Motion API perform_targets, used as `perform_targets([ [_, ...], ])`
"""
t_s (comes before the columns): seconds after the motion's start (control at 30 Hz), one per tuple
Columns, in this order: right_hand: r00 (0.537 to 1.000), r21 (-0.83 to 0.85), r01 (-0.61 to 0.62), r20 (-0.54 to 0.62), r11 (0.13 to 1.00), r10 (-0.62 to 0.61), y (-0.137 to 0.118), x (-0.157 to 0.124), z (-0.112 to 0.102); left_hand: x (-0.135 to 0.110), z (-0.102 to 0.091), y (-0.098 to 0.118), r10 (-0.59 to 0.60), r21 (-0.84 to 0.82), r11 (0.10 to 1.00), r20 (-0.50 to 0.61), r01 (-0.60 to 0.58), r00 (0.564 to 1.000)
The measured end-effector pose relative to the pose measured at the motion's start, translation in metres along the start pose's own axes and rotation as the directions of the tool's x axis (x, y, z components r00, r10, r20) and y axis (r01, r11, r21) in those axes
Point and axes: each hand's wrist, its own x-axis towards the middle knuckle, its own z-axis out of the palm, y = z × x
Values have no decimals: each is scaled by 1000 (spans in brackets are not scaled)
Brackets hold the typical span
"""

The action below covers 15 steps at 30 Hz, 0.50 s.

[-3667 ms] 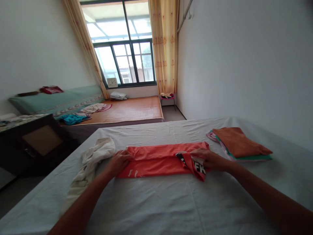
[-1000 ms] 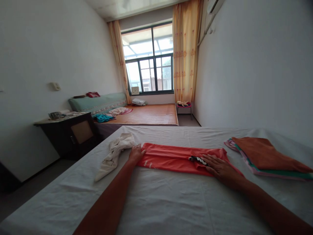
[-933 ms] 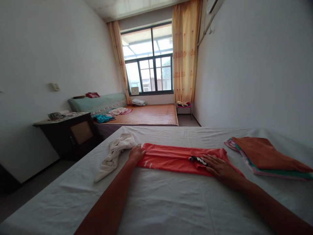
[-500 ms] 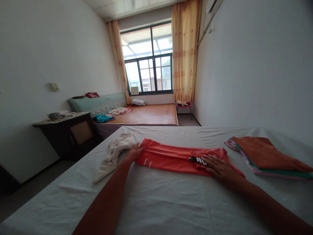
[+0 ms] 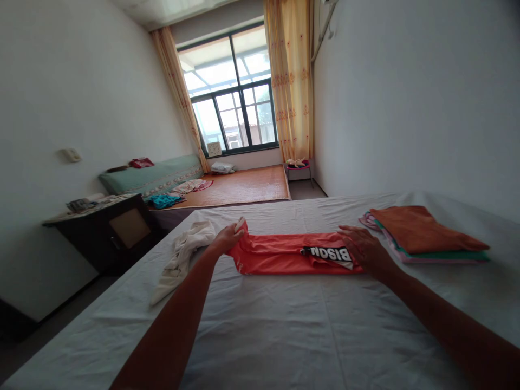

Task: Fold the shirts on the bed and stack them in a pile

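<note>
A coral-red shirt (image 5: 280,254), folded into a long strip, lies across the white sheet (image 5: 276,325) in front of me. A black patch with white "BISON" lettering shows near its right end. My left hand (image 5: 228,238) is closed on the shirt's left end and lifts its edge a little. My right hand (image 5: 363,249) rests on the right end with its fingers stretched out, partly covering the lettering. A crumpled off-white garment (image 5: 184,257) lies just left of my left hand.
To the right sits a stack of folded clothes (image 5: 430,230), orange on top with green and pink below. A dark cabinet (image 5: 117,233) stands at the left. Beyond are a bed with a woven mat (image 5: 252,187), a window (image 5: 239,92) and a small stool (image 5: 299,167).
The shirt's left end has been raised by my left hand. My right hand has shifted, exposing more of the lettering, and the right end is now tucked shorter. The view has tilted.
</note>
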Motion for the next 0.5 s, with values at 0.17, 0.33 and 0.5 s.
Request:
perform_targets([
  [0.17,1000,-32,9,22,999,-8,4,-1,-3,10,35,73,149,188,968,110,-167,983],
  [0.33,1000,-58,7,21,998,-5,9,-1,-9,2,87,110,196,313,918,173,-243,965],
  [0.5,999,-91,-13,42,996,17,9,-1,-13,-7,110,117,177,396,885,203,-246,963],
])
